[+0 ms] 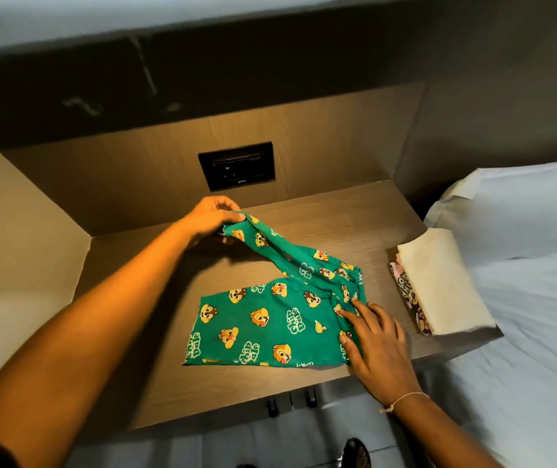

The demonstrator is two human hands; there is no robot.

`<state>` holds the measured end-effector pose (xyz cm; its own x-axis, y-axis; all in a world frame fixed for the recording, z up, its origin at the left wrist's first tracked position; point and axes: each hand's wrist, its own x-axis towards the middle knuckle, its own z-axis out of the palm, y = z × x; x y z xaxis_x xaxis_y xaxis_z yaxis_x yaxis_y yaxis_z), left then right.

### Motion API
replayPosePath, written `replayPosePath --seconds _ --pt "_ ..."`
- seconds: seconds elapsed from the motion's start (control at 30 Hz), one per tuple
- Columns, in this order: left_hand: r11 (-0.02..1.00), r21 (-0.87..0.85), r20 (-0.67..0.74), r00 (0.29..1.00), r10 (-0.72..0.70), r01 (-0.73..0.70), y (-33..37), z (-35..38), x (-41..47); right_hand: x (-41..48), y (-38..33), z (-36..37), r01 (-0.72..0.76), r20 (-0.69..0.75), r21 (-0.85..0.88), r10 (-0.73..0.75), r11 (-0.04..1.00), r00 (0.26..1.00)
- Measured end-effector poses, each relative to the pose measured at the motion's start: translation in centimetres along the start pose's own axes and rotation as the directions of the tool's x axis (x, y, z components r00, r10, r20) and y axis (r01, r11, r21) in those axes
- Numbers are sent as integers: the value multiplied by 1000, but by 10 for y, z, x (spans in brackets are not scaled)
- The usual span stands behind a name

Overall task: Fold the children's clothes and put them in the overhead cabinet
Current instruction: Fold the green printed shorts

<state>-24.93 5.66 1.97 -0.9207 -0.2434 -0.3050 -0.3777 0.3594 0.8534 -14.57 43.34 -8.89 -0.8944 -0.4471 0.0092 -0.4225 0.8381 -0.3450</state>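
Observation:
Green children's trousers (263,325) with a cartoon chipmunk print lie on the wooden shelf (337,228). One leg rests flat toward me. The other leg is lifted off the surface, its hem pinched in my left hand (211,216) at the back of the shelf. My right hand (373,342) presses flat, fingers spread, on the waistband end at the right. A stack of folded clothes (439,282), cream on top with a pink printed piece beneath, sits at the shelf's right edge.
A black wall socket (236,165) is set in the wooden back panel. A dark cabinet underside (202,72) spans overhead. A bed with white bedding and a pillow (523,231) borders the shelf on the right. Side wall panel at left.

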Motion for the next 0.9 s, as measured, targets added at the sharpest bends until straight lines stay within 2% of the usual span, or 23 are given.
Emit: replayPosePath --seconds 0.07,0.13,0.17,0.23,0.33,0.4,0.47,0.5,0.53,0.6,0.67,0.7,0.9 --pt "991 43 -18 992 -123 123 0 0 5 0 0 0 0 1 2 0 1000 1000" --pt "942 285 -87 983 -160 179 -8 2 10 0 0 -1 2 3 9 -3 1000 1000" --pt "906 381 -141 980 -142 186 -15 4 11 0 0 -1 8 7 16 -8 1000 1000" --pt "870 462 -264 963 -48 170 -25 9 6 -1 2 -3 22 10 49 -22 999 1000" --pt "797 592 -396 905 158 120 -41 18 -19 8 -1 -13 -10 -70 219 26 976 997" --pt "747 665 -332 902 275 17 -56 33 -39 23 -4 -23 -6 -209 317 76 949 975" --pt "718 695 -228 942 248 -21 -71 51 -55 49 -5 -34 21 -298 301 73 953 952" --pt "702 712 -180 964 197 -11 -80 59 -61 62 -5 -39 34 -290 260 44 965 956" --pt "684 730 -139 979 152 -2 -89 65 -65 76 -4 -43 47 -234 210 4 977 972" --pt "630 777 -87 989 121 -9 -107 70 -71 98 -3 -43 70 -2 87 -70 994 998" --pt "607 795 -99 986 135 -3 -120 68 -78 109 0 -35 82 226 -66 -65 994 972" --pt "604 797 -116 984 137 10 -124 67 -81 112 3 -31 81 283 -124 -43 989 958" --pt "547 836 -136 980 142 36 -136 55 -90 142 11 -37 1 305 -189 58 982 950"
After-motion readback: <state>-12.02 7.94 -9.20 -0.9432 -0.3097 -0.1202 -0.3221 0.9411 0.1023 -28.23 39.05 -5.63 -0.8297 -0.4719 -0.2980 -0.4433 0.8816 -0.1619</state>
